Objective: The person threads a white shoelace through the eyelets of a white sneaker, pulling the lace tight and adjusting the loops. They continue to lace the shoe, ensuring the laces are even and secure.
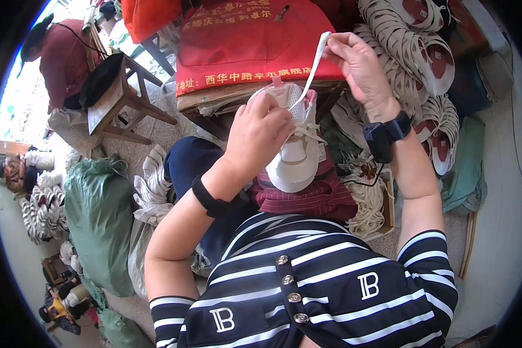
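A white sneaker [289, 164] with a pink lining rests on a dark red striped cloth [307, 197] over my lap, its toe pointing toward me. My left hand [260, 130] is closed over the left side of the shoe near the eyelets; what its fingertips grip is hidden. A flat white shoelace [315, 66] runs up from the shoe's tongue area to my right hand [355, 66], raised to the upper right. The thumb and fingers of that hand pinch the lace near its end, and the lace looks stretched. More lace crosses the lower eyelets.
Ahead stands a small table covered with a red cloth [238, 46]. Stacked white shoes [397, 43] lie at the right, above a box of loose white laces [368, 209]. Green sacks [98, 214] and a wooden stool [119, 98] are at the left, with other people farther off.
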A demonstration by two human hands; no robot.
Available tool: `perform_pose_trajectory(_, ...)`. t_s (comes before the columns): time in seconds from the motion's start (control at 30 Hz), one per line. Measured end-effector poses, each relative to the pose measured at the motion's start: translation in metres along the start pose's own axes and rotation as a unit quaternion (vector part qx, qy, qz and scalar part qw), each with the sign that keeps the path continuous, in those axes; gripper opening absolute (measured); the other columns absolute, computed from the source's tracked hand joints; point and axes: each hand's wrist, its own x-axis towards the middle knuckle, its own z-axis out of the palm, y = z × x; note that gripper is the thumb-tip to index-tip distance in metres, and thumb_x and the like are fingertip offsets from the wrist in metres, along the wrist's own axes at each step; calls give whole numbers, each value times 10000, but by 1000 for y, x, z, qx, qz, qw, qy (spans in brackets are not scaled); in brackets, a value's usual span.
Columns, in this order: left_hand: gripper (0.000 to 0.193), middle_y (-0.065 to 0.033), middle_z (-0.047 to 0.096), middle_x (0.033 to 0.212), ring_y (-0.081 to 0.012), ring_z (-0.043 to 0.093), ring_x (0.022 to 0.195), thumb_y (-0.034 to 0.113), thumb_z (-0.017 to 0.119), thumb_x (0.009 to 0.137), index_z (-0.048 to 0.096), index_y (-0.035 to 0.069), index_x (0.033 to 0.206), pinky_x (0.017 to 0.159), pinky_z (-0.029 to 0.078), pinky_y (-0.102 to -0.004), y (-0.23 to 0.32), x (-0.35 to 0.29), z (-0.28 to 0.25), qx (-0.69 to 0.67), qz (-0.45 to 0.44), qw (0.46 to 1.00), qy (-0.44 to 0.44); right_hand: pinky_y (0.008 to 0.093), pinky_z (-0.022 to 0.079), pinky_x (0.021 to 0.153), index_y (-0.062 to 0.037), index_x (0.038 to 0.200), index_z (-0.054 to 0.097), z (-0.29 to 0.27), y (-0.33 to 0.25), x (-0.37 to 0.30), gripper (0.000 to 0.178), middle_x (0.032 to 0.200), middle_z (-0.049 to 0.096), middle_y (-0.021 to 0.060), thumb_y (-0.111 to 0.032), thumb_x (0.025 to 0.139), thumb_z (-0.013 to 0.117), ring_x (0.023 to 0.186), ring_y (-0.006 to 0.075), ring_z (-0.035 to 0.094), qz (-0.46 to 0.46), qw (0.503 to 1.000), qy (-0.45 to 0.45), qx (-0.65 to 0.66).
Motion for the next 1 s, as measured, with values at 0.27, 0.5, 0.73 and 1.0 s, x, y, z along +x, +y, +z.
perform_pose_trajectory(0.27,163,-72,554,1002,-283,577,997,161,742,806,693,117,955,834,440,-444,2,11,7,42,-13,996,-75,330,510,830,-17,1146,575,-6,2,-9,182,870,582,24,-131,1041,478,759,139,584,156,939,-90,293)
perform_pose_trajectory(0.5,166,-86,539,1037,-295,546,1059,129,702,802,611,98,937,847,429,-435,-1,5,12,151,64,985,-49,224,322,510,-27,1091,555,-19,8,-16,120,690,422,-37,-114,1032,497,525,52,340,190,962,-12,196)
perform_pose_trajectory(0.73,84,-144,633,950,-355,583,950,135,661,913,645,58,942,834,477,-455,-120,-24,-87,260,-109,939,195,202,247,424,-59,905,508,-107,-15,-26,71,659,383,-68,1,942,517,494,32,319,141,977,115,115)
perform_pose_trajectory(1.0,202,-79,619,976,-195,592,810,140,718,915,681,59,1096,737,501,-326,-184,-85,-130,175,-233,925,245,347,529,739,-12,1170,631,-123,-5,-15,293,870,682,77,-150,913,655,770,219,649,-68,871,190,-449)
